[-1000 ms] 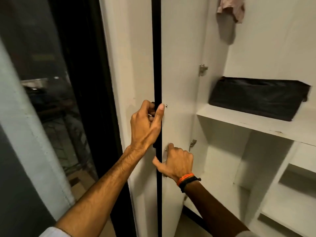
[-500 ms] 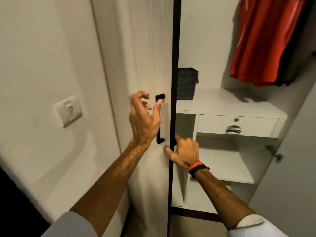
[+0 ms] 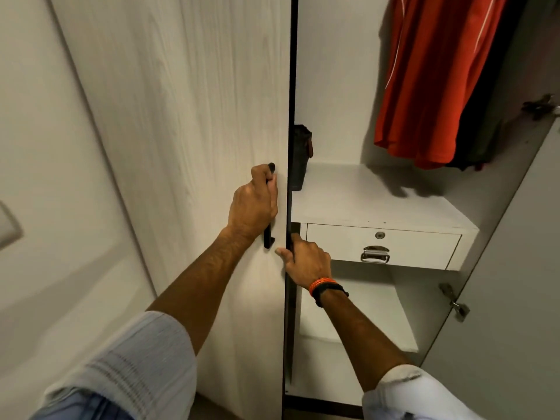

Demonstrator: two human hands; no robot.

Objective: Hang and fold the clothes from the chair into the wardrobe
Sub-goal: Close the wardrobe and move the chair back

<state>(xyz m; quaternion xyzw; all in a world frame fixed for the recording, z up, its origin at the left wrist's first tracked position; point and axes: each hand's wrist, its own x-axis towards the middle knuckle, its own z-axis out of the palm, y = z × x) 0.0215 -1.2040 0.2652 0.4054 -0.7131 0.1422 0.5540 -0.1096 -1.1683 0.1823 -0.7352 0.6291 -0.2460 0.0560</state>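
Two hands: both on the door [image 3: 181,147], the landmark for all that follows
Wardrobe [image 3: 333,86]: open to the right of the door, white inside
Clothes: a red shirt [image 3: 424,86] hangs high in the wardrobe, well right of the door; darker garments [image 3: 481,116] hang just behind it
Left hand [image 3: 253,204]: on the door's face, fingers clenched round the black handle [image 3: 268,237], whose two ends show above and below the fist
Right hand [image 3: 306,260]: just below the handle, at the door's dark edge [image 3: 292,86]; thumb lies on the face, fingers curl round the edge, grasping it
Wrist: orange and black bands [image 3: 325,286] on the right one
Sleeves: pale, pushed up on both arms
Shelf [image 3: 363,201]: right of the door, below the shirt
Black bag [image 3: 300,159]: on the shelf, right beside the door edge, partly hidden by it
Drawer [image 3: 409,247]: under the shelf, with a metal pull [image 3: 375,254] and a round lock
Other door [image 3: 515,268]: far right, swung open, hinges showing
Switch [image 3: 7,228]: on the wall left of the door
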